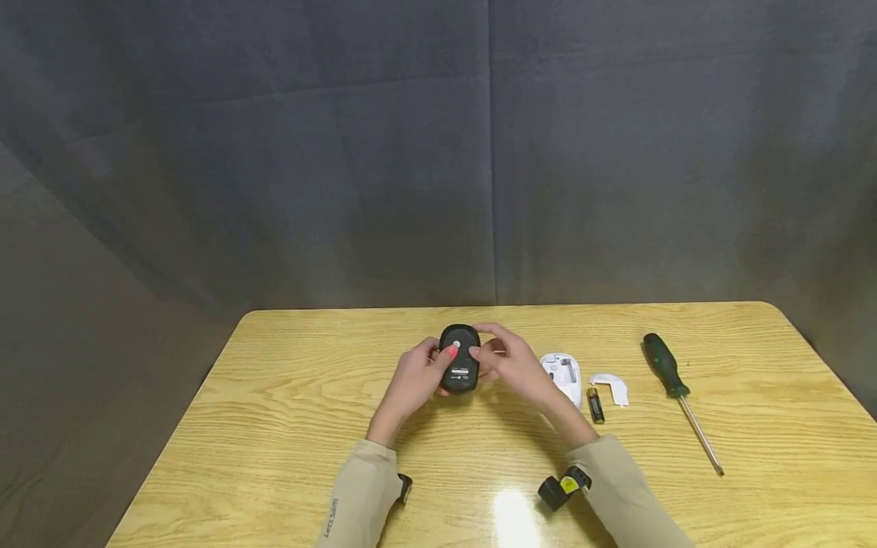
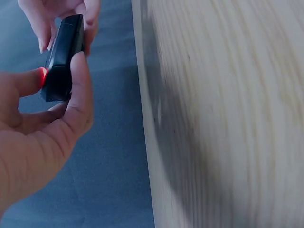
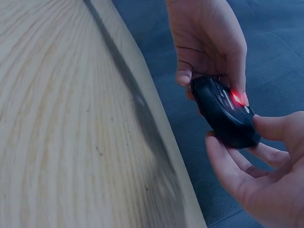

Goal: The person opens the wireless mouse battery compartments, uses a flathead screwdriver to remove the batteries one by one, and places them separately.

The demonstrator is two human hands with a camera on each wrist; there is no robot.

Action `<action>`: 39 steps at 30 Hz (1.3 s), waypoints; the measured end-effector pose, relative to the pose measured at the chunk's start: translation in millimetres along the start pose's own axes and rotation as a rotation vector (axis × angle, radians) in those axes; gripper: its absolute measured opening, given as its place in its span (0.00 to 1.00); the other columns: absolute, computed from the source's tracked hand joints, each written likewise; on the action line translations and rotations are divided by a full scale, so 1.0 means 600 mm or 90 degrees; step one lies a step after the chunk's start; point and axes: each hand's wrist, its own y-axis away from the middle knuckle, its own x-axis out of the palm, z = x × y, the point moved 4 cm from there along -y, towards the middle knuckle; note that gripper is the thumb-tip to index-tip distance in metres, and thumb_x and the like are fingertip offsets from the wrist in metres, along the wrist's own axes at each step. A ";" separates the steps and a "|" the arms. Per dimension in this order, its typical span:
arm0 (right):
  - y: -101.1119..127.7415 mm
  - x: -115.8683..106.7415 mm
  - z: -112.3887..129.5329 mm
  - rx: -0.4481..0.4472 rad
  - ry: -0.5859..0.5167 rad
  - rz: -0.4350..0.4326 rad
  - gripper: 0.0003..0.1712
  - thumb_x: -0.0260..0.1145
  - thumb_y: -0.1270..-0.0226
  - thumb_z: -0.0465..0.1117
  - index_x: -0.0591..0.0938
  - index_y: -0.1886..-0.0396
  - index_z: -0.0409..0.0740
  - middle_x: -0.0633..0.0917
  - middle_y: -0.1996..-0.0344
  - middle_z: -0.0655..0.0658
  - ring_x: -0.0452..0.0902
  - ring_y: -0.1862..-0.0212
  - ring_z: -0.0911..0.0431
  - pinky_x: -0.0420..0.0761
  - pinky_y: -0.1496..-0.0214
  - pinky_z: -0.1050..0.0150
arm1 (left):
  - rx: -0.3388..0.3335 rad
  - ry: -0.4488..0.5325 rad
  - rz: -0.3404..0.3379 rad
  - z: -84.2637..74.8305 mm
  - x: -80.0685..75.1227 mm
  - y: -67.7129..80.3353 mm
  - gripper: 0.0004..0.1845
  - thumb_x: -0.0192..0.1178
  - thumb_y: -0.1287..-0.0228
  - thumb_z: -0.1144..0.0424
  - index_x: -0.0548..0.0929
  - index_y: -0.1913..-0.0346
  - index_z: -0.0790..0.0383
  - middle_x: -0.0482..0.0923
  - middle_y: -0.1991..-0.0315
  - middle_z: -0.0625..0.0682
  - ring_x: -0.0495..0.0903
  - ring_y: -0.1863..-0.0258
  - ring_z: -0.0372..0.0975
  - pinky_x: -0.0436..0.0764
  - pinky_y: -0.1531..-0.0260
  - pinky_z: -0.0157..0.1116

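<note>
Both my left hand [image 1: 418, 369] and right hand [image 1: 514, 367] pinch a black mouse [image 1: 463, 362] over the table [image 1: 274, 426] — labelled underside glowing red by my left thumb [image 1: 444, 358] — while a battery [image 1: 595, 406] lies beside an opened white mouse [image 1: 565, 379], its compartment's contents unclear.

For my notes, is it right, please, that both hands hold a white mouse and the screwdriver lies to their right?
Not quite: the head view shows the left hand and right hand holding a black mouse; the screwdriver does lie to their right.
</note>
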 end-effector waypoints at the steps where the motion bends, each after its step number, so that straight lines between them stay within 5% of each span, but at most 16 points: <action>1: 0.000 0.000 0.001 0.003 -0.015 -0.001 0.26 0.64 0.25 0.36 0.74 0.30 0.35 0.82 0.57 0.35 0.81 0.59 0.51 0.86 0.53 0.42 | -0.001 0.015 -0.005 -0.002 0.001 0.000 0.21 0.55 0.20 0.54 0.80 0.44 0.72 0.78 0.64 0.57 0.80 0.76 0.41 0.86 0.72 0.45; 21: 0.006 -0.009 0.012 0.022 -0.105 0.011 0.33 0.65 0.28 0.31 0.70 0.25 0.37 0.77 0.44 0.27 0.83 0.54 0.48 0.88 0.57 0.51 | 0.021 0.073 -0.047 -0.021 0.012 0.004 0.24 0.60 0.26 0.62 0.75 0.31 0.67 0.80 0.56 0.62 0.85 0.68 0.41 0.88 0.69 0.49; 29: 0.008 -0.010 0.009 0.030 -0.092 0.012 0.32 0.66 0.28 0.32 0.72 0.26 0.41 0.78 0.43 0.29 0.84 0.53 0.47 0.88 0.58 0.50 | 0.032 0.044 -0.043 -0.025 0.013 0.007 0.26 0.59 0.26 0.62 0.74 0.28 0.62 0.79 0.51 0.63 0.81 0.70 0.40 0.79 0.70 0.35; 39: 0.010 -0.011 0.013 0.027 -0.071 -0.001 0.31 0.66 0.27 0.32 0.74 0.26 0.40 0.80 0.42 0.29 0.84 0.52 0.47 0.88 0.58 0.48 | 0.031 0.052 -0.039 -0.023 0.014 0.005 0.25 0.59 0.27 0.63 0.75 0.29 0.61 0.78 0.52 0.61 0.80 0.71 0.39 0.78 0.71 0.35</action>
